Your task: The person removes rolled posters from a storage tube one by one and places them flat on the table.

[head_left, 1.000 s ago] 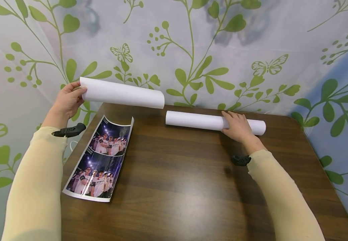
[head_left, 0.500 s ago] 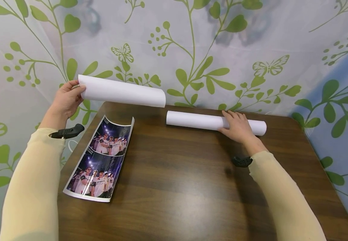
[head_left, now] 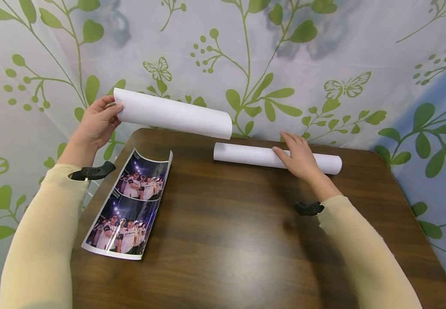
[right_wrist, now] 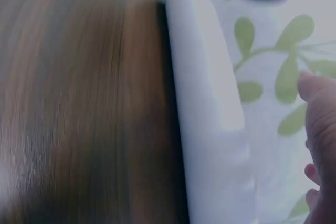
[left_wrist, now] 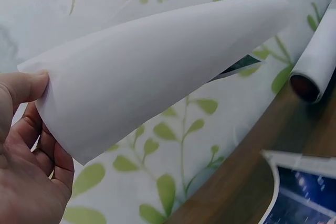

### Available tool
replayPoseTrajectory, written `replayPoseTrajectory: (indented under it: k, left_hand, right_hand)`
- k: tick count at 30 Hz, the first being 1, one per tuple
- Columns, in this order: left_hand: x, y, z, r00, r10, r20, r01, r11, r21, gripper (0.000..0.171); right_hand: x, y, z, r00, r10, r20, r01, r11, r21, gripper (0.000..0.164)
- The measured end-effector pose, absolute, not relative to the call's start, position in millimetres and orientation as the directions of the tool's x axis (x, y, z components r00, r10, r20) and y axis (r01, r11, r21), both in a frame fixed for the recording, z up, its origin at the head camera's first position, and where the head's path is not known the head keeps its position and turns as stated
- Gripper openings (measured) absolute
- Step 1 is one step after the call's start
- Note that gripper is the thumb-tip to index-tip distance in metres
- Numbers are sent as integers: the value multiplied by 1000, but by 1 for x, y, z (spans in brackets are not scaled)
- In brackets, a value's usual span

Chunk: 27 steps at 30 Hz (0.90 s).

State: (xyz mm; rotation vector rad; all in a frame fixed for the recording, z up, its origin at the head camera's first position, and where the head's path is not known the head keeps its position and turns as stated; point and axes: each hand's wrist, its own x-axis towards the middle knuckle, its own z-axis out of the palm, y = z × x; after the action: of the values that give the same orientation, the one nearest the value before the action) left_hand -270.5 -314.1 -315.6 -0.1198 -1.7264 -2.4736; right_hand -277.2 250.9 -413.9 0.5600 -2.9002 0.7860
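A curled sheet of paper (head_left: 173, 113), white on its outer side, is pinched at its left end by my left hand (head_left: 99, 122). It hangs in the air over the table's back edge; a bit of dark print shows inside it in the left wrist view. A rolled white poster (head_left: 246, 154) lies along the back of the table. My right hand (head_left: 299, 156) is over this roll with its fingers extended; in the right wrist view the thumb (right_wrist: 320, 103) stands apart from the roll's surface. A printed photo sheet (head_left: 130, 206) with curled edges lies at the table's left.
The brown wooden table (head_left: 223, 240) carries the roll and the photo sheet. Behind it hangs a white cloth (head_left: 192, 25) printed with green leaves and butterflies, close to the back edge. Black wrist straps (head_left: 93, 171) sit on both sleeves.
The left hand has moved right and slightly up with the curled sheet. The right hand has lifted a little off the roll and shifted slightly left. The photo sheet and roll stay put.
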Motion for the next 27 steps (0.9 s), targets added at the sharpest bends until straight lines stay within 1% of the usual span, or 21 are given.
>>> replayPoseTrajectory:
  k: [4, 7, 13, 17, 21, 27]
  left_hand:
    - [-272, -296, -314, -988, -5, 157, 147, -380, 913, 16]
    - [-273, -283, -315, -987, 27, 159, 136, -385, 913, 15]
    - [-270, -260, -316, -988, 68, 135, 100, -377, 921, 14]
    - [-267, -248, -316, -988, 89, 124, 87, -337, 937, 14]
    - [-265, -238, -317, -989, 104, 106, 71, -298, 952, 13]
    - [-262, -230, -321, -992, 106, 67, 36, -267, 963, 14]
  right_hand:
    - [-274, 239, -407, -916, -312, 251, -400, 750, -526, 68]
    - [-271, 231, -402, -917, -284, 278, -397, 698, -596, 66]
    - [-260, 216, -391, -952, -213, 221, -301, 504, -809, 61]
    - [-255, 210, -387, -965, -183, 188, -244, 365, -898, 54]
    - [-252, 210, -384, -970, -172, 173, -217, 285, -934, 44]
    - [-244, 216, -383, -968, -184, 171, -224, 319, -921, 40]
